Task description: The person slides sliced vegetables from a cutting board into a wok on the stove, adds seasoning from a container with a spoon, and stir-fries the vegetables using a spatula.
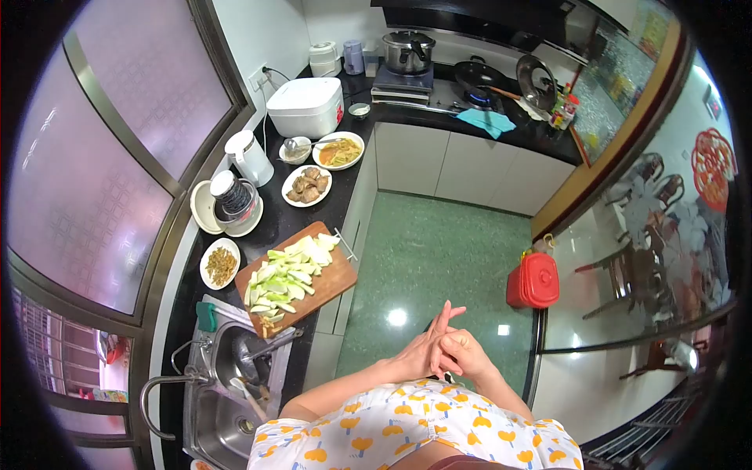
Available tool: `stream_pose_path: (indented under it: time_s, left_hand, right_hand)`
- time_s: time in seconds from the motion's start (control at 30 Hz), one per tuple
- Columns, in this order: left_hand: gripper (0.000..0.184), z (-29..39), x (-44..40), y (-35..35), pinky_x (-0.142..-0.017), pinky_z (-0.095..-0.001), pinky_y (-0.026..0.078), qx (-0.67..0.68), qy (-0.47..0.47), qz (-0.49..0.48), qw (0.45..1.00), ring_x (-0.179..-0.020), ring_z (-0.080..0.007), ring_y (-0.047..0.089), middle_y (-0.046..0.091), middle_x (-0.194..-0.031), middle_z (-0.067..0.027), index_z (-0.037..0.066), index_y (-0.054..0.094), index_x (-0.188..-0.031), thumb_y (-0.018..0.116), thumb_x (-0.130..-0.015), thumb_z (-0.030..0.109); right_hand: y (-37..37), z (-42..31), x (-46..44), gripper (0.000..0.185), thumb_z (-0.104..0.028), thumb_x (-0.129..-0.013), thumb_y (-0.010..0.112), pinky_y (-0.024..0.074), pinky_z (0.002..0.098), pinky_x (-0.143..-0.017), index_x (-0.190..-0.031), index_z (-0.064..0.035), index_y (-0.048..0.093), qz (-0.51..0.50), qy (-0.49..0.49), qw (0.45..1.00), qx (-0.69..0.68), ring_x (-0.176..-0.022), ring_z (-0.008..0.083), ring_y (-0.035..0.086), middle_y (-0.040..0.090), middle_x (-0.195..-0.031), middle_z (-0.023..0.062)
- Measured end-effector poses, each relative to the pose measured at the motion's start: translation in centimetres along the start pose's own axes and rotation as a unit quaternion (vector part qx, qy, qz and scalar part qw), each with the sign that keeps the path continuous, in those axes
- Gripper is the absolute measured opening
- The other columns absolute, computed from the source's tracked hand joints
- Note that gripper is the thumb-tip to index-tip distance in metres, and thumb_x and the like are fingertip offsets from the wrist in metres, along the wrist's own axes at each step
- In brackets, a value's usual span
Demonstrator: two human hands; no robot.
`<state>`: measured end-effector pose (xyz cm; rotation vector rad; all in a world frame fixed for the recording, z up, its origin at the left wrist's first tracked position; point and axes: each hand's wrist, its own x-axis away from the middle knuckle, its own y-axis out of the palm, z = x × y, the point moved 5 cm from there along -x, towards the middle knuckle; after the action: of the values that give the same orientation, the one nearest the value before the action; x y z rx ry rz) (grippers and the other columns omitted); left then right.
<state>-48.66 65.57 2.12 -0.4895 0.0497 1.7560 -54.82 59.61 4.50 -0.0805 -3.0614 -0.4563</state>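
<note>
Wooden board carries pale green slices on the left desk; near, left hand and right hand touch together, loosely spread.

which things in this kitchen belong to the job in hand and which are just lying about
Likely for the job:
- pale-green cut vegetable pieces
- rectangular brown wooden cutting board under them
- round black wok beside a small blue flame

Probably just lying about:
- red square-lidded plastic container
- tall white kettle
- turquoise fabric cloth
</note>
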Motion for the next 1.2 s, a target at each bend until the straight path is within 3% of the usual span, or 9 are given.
stream_pose_path:
  time_s: [0.17,0.2,0.3,0.33,0.43,0.5,0.6,0.9,1.2]
  left_hand:
    - [0.113,-3.8,-9.7,-1.1,-0.094,-0.0405,0.046,0.015,-0.107,-0.028,0.994,-0.113,-0.0296,0.053,0.025,-0.145,-0.0195,0.020,-0.020,-0.144,0.069,-0.075,0.009]
    - [0.104,-4.7,-11.4,-1.1,-0.095,-0.0402,0.044,0.128,-0.137,-0.038,0.982,-0.116,-0.0286,0.050,0.025,-0.145,-0.0184,0.018,-0.016,-0.145,0.065,-0.080,0.014]
    - [0.084,-6.8,-16.1,-1.3,-0.101,-0.0401,0.038,0.360,-0.176,-0.039,0.915,-0.126,-0.0271,0.040,0.023,-0.146,-0.0162,0.012,-0.007,-0.147,0.052,-0.091,0.031]
    - [0.080,-7.2,-17.5,-1.2,-0.103,-0.0405,0.035,0.375,-0.163,-0.021,0.912,-0.131,-0.0276,0.034,0.022,-0.147,-0.0160,0.009,-0.004,-0.147,0.047,-0.092,0.037]
    - [0.074,-8.0,-21.3,-1.3,-0.107,-0.0404,0.030,0.416,-0.177,-0.009,0.892,-0.138,-0.0250,0.021,0.020,-0.149,-0.0157,-0.001,0.006,-0.145,0.041,-0.095,0.040]
    - [0.073,-9.4,-23.2,-0.9,-0.108,-0.0401,0.029,0.449,-0.234,-0.028,0.862,-0.137,-0.0241,0.023,0.021,-0.148,-0.0153,-0.001,0.010,-0.145,0.042,-0.095,0.042]
    - [0.069,-10.5,-26.2,-2.1,-0.109,-0.0397,0.029,0.368,-0.201,-0.048,0.906,-0.135,-0.0240,0.028,0.027,-0.144,-0.0153,0.001,0.017,-0.142,0.046,-0.093,0.039]
    - [0.070,-14.5,-35.4,-9.2,-0.107,-0.0418,0.033,0.209,-0.185,-0.087,0.956,-0.128,-0.0310,0.039,0.033,-0.138,-0.0202,-0.002,0.022,-0.137,0.057,-0.086,0.031]
    - [0.058,-20.5,-45.3,-18.6,-0.095,-0.0408,0.042,0.019,-0.166,-0.154,0.974,-0.112,-0.0311,0.053,0.054,-0.118,-0.0197,0.002,0.040,-0.123,0.061,-0.085,0.040]
  right_hand:
    - [-11.2,-5.5,-2.9,0.039,-0.030,-0.096,0.043,0.0434,0.0261,-0.057,-0.081,-0.0024,0.066,0.063,0.015,0.988,0.139,-0.051,0.0105,0.051,0.055,-0.055,0.0016]
    - [-13.6,-6.9,-3.5,0.032,-0.024,-0.094,0.046,0.0434,0.0288,-0.060,-0.082,-0.0028,0.067,0.118,-0.047,0.982,0.142,-0.056,0.0127,0.053,0.056,-0.056,0.0031]
    - [-19.3,-11.9,-5.6,0.024,-0.020,-0.090,0.051,0.0436,0.0314,-0.069,-0.081,-0.0027,0.065,0.247,-0.206,0.819,0.476,-0.077,0.0193,0.055,0.058,-0.069,0.0063]
    - [-20.4,-12.6,-6.5,0.018,-0.017,-0.087,0.052,0.0413,0.0354,-0.080,-0.088,-0.0052,0.065,0.263,-0.176,0.804,0.504,-0.090,0.0255,0.053,0.060,-0.083,0.0071]
    - [-22.4,-13.3,-9.6,0.019,-0.018,-0.085,0.053,0.0405,0.0380,-0.082,-0.096,-0.0069,0.063,0.263,-0.208,0.739,0.585,-0.093,0.0282,0.052,0.059,-0.095,0.0077]
    - [-24.2,-13.0,-11.4,0.027,-0.027,-0.086,0.050,0.0388,0.0401,-0.084,-0.100,-0.0084,0.063,0.231,-0.209,0.731,0.607,-0.098,0.0293,0.051,0.059,-0.102,0.0080]
    - [-27.8,-12.4,-13.9,0.037,-0.039,-0.088,0.045,0.0389,0.0406,-0.084,-0.096,-0.0084,0.065,0.216,-0.203,0.721,0.627,-0.099,0.0289,0.053,0.060,-0.100,0.0077]
    - [-36.4,-14.7,-22.7,0.036,-0.040,-0.079,0.056,0.0435,0.0393,-0.078,-0.087,-0.0067,0.066,0.212,-0.212,0.742,0.599,-0.092,0.0286,0.056,0.062,-0.091,0.0081]
    - [-44.4,-16.1,-32.5,0.045,-0.044,-0.090,0.044,0.0456,0.0400,-0.067,-0.085,-0.0046,0.066,0.201,-0.151,0.785,0.567,-0.077,0.0313,0.056,0.062,-0.080,0.0112]
